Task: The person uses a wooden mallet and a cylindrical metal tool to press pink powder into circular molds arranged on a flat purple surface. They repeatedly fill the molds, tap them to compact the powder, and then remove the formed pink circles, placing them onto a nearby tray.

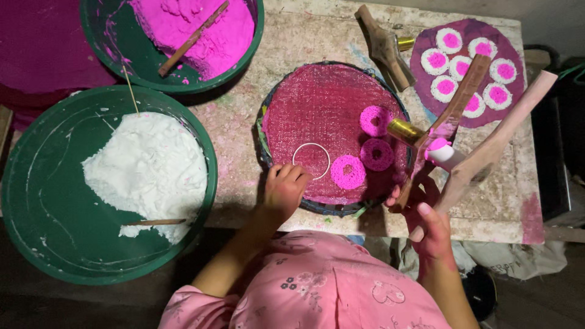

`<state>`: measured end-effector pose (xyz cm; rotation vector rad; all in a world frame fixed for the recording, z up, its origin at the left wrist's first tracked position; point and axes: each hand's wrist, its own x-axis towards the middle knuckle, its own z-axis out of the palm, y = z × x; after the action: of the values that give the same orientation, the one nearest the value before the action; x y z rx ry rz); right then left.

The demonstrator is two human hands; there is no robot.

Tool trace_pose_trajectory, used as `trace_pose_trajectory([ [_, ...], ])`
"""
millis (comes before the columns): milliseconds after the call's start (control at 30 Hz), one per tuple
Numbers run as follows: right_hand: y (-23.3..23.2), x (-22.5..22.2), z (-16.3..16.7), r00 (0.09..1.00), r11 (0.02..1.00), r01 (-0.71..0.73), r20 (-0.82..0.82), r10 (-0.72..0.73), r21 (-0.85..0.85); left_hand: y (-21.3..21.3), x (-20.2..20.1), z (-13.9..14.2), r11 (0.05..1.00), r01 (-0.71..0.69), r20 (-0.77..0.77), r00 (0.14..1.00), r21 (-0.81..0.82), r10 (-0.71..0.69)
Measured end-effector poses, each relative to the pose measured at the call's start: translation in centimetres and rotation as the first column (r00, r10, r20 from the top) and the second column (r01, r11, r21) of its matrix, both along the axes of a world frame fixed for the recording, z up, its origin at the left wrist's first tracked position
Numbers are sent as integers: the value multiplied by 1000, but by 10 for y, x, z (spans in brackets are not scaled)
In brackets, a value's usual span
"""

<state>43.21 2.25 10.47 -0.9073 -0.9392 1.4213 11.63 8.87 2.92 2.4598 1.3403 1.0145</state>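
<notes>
A: Where's the metal ring (311,159)?

B: On the round pink mat (323,116), at its seven o'clock. The left hand (284,190) reaches in from the near rim, fingers curled, fingertips touching the ring.

A: And the right hand (426,225)?

B: Raised, fingers clamped on the handles of a wooden press (454,131), whose brass nozzle (404,130) sits at the mat's three o'clock.

A: Counts?

B: Three pink rings (348,171) on the mat; seven white-and-pink discs (466,64) on the purple mat at one o'clock; three green bowls (36,201) at nine to eleven o'clock on the surface (304,36).
</notes>
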Motion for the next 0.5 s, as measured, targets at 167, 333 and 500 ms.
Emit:
trace_pose_trajectory([
  [167, -4, 3, -2, 998, 997, 2, 61, 3, -84, -4, 5, 11, 998, 7, 23, 1000, -66, -5],
  [333, 19, 10, 8, 898, 930, -325, 251, 361, -174, 40, 2, 44, 918, 209, 665, 743, -336, 74],
  [500, 47, -15, 25, 645, 478, -720, -231, 728, -503, 85, 1, 72, 293, 894, 850, -425, 340, 312],
])
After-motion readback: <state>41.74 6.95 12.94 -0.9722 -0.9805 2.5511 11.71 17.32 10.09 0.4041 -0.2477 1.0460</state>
